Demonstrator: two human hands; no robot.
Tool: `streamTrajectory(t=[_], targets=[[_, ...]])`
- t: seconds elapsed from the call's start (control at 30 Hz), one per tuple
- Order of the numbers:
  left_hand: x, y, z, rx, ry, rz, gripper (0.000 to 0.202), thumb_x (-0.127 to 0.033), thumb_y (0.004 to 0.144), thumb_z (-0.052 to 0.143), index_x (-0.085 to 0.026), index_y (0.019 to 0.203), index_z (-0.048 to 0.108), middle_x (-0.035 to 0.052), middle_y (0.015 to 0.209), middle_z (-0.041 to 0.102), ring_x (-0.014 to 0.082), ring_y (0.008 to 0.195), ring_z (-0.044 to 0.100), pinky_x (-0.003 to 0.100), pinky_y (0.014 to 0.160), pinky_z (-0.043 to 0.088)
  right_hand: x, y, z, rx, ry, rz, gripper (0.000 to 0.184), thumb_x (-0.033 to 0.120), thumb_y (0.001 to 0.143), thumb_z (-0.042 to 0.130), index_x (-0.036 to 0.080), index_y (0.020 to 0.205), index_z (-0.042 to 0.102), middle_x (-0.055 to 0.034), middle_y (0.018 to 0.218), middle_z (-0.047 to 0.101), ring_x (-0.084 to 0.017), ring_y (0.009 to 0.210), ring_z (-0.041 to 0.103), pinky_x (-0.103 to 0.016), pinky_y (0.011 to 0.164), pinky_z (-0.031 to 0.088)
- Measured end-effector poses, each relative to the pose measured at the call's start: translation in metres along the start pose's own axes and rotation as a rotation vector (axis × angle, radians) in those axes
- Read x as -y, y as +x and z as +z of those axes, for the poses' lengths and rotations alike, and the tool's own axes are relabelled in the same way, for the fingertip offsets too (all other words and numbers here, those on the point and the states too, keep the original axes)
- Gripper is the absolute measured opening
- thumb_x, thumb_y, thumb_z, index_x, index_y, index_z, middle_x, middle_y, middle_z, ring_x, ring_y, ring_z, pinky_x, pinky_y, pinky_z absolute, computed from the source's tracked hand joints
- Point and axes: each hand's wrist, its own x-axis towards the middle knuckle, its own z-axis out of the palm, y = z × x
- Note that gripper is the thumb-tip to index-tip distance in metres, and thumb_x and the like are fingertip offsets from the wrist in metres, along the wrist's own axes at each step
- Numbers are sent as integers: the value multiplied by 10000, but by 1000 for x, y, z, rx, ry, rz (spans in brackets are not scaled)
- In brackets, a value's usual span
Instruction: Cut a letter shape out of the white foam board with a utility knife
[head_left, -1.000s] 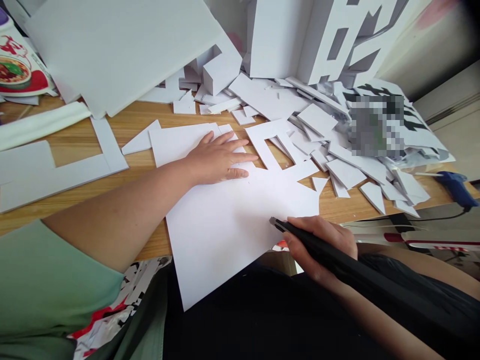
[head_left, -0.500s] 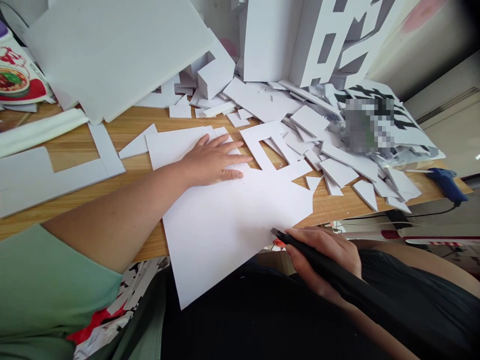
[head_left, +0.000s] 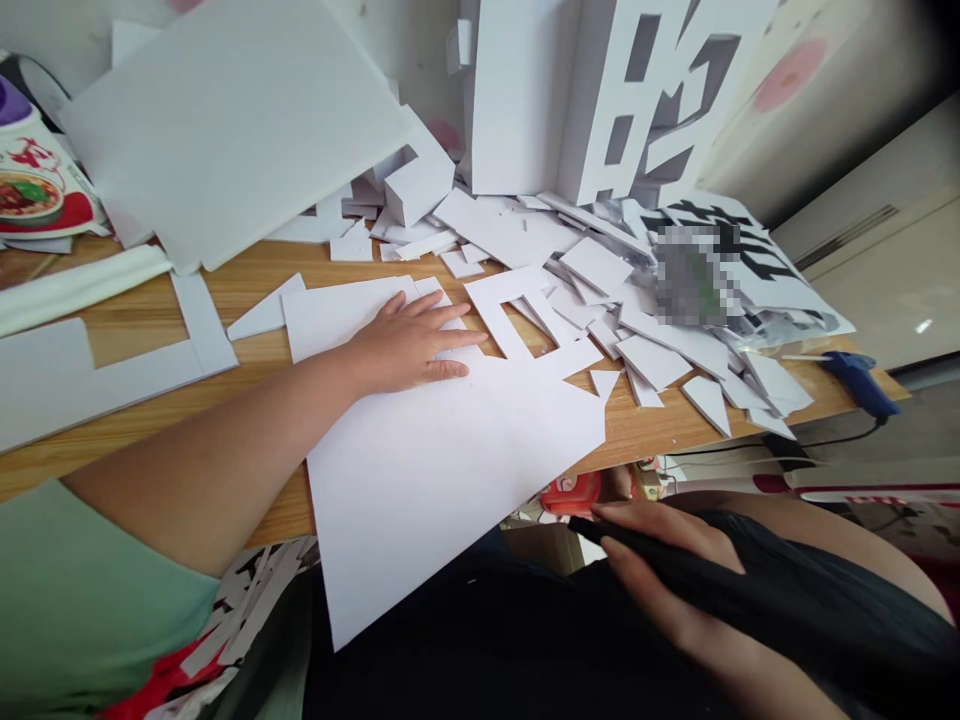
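Note:
My left hand [head_left: 416, 342] lies flat with fingers spread on a large white foam board [head_left: 442, 470], pressing its upper part. The board's lower corner hangs past the table's front edge, and its far right side has a cut-out window shape. In my right hand [head_left: 675, 555] is a long black utility knife [head_left: 630, 550], gripped along its handle. Its tip points up and left, below the board's slanted edge and apart from it. The blade is too blurred to make out.
White offcuts [head_left: 660, 360] are heaped on the wooden table [head_left: 277, 500]. A white board model [head_left: 525, 100] stands behind them. At the right end lies a blue glue gun [head_left: 859, 380] with a cord. A large white panel [head_left: 232, 130] leans at the back left.
My right hand and the knife have moved down and slightly right, away from the board's edge. My left hand stays on the board, while the whole view has shifted a little.

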Motion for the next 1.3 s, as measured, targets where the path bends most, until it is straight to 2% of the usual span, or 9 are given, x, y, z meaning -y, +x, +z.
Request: streamTrajectory(t=[0.13,0.27,0.33,0.43,0.53,0.7,0.97,1.13,1.3], targets=[[-4,-6,-2,-113,4,88,405,-449,958,491,-307,1327,578,58,1560,368,305,1435,288,582,1146,173,-6,21,-6,-153,125,188,150,275,803,699,261,952,699,-20,760,732,-186,591,687,-284,526,549],[-16,-17,-5,-97,17,251,305,-338,962,516,-280,1230,650,28,1435,540,223,1350,432,427,1144,282,-11,68,11,-186,263,170,154,269,812,704,259,965,696,0,737,690,-146,543,640,-268,500,520],[-23,-24,-5,-81,32,327,334,-374,956,527,-289,1266,619,28,1448,527,234,1369,412,417,1137,307,-15,88,24,-155,309,146,167,272,822,698,273,989,691,-8,842,703,-150,610,663,-275,538,534],[-30,-33,-4,-60,68,362,408,-445,946,528,-306,1329,551,39,1508,454,277,1417,344,480,1135,310,-20,106,40,-106,315,134,147,294,837,689,293,984,682,-2,883,712,-171,721,688,-300,625,551],[-33,-36,-2,-26,90,342,441,-459,953,506,-304,1366,504,53,1529,422,302,1436,306,538,1115,328,-21,110,47,-71,272,126,138,311,842,685,309,979,676,14,852,710,-169,743,681,-309,669,546],[-33,-35,0,11,83,327,455,-458,952,510,-321,1384,474,60,1550,386,309,1446,284,580,1095,342,-17,109,46,-64,140,117,138,311,830,689,327,967,682,27,875,709,-152,762,668,-276,667,528],[-34,-34,-2,48,57,309,474,-445,940,540,-318,1391,464,69,1556,374,312,1454,261,583,1115,314,-12,111,46,-43,67,110,150,335,819,685,312,967,685,14,893,722,-168,785,677,-285,682,533],[-35,-33,-3,69,40,300,489,-452,941,540,-307,1400,454,76,1556,371,320,1454,256,596,1115,303,-6,112,47,-60,71,108,130,307,799,682,263,920,692,-9,846,728,-165,728,679,-269,630,539],[-39,-32,-5,77,38,298,558,-522,911,555,-261,1396,466,95,1506,447,331,1442,271,594,1102,315,-7,116,51,-49,60,95,140,311,797,683,259,927,682,-13,843,725,-172,733,683,-277,623,536]])
